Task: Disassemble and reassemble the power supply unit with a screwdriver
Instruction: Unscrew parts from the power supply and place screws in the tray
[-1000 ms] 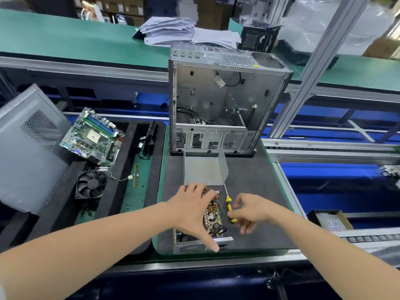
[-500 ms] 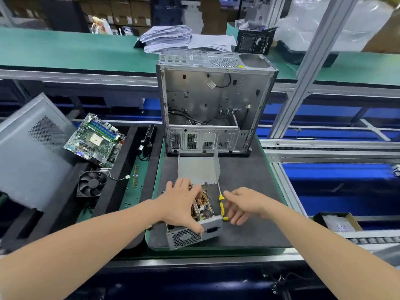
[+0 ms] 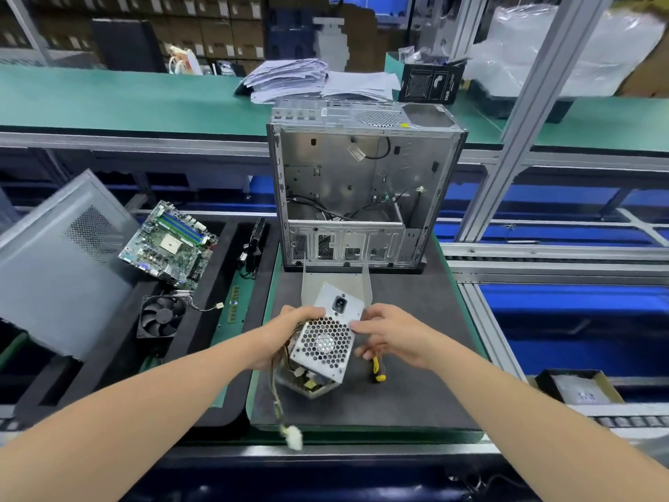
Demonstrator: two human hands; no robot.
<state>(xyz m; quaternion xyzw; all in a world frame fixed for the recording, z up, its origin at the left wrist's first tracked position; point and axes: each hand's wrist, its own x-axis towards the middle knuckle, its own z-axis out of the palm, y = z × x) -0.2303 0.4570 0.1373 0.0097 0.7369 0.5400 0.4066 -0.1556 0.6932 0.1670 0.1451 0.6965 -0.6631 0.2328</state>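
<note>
The opened power supply unit (image 3: 324, 342) is lifted off the dark mat (image 3: 409, 385) and tilted, its honeycomb fan grille and power socket facing me. My left hand (image 3: 286, 335) grips its left side. My right hand (image 3: 392, 335) touches its right edge with the fingertips. Its wires hang down to a white connector (image 3: 294, 438) near the mat's front edge. The bent metal cover (image 3: 336, 286) of the unit stands just behind it. A yellow-and-black screwdriver (image 3: 377, 369) lies on the mat under my right hand, partly hidden.
An empty computer case (image 3: 365, 186) stands upright at the back of the mat. To the left lie a motherboard (image 3: 168, 244), a black fan (image 3: 163, 315), a RAM stick (image 3: 233, 304) and a grey side panel (image 3: 54, 262). A small cardboard box (image 3: 575, 387) sits at the right.
My left hand has lifted the power supply unit off the mat and turned it so the fan grille faces up. My right hand has left the screwdriver and gone to the unit's right edge.
</note>
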